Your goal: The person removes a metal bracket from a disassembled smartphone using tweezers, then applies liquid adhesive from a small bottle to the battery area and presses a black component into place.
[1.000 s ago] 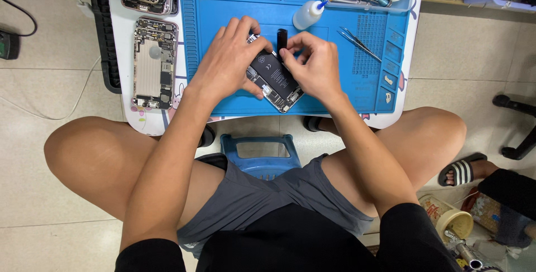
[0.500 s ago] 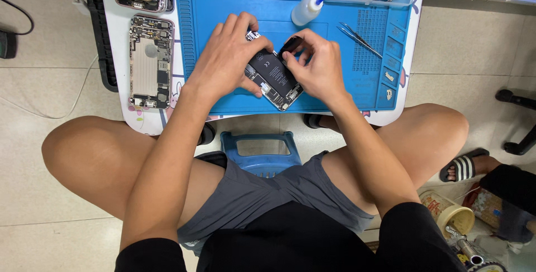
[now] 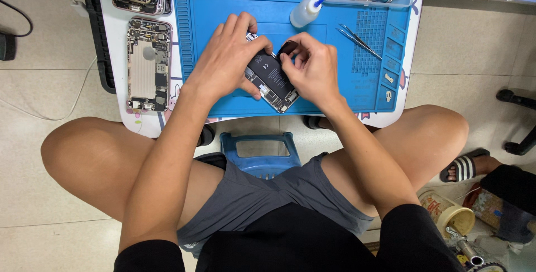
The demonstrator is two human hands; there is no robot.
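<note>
Resting near the front edge of the blue work mat (image 3: pixel 223 4), the opened phone (image 3: pixel 272 81) lies angled with its black battery (image 3: pixel 272 74) facing up, and every other thing sits around that mat. The left hand (image 3: pixel 226 60) is curled over the phone's left side, fingers closed on its edge and thumb under the lower rim, pinning it to the mat. The right hand (image 3: pixel 312 71) is pinched shut at the phone's upper right corner, fingertips closed on a small dark part there; what exactly it is I cannot tell. The phone looks light, thin and stiff, with a smooth metal frame that could slip, so the side edges seem the safest hold; the exposed board and the soft battery appear fragile and best left unpressed. A white squeeze bottle (image 3: pixel 304 13) and tweezers (image 3: pixel 357 40) lie on the mat's far right part, and another bare phone shell (image 3: pixel 147 64) lies just off its left edge.
</note>
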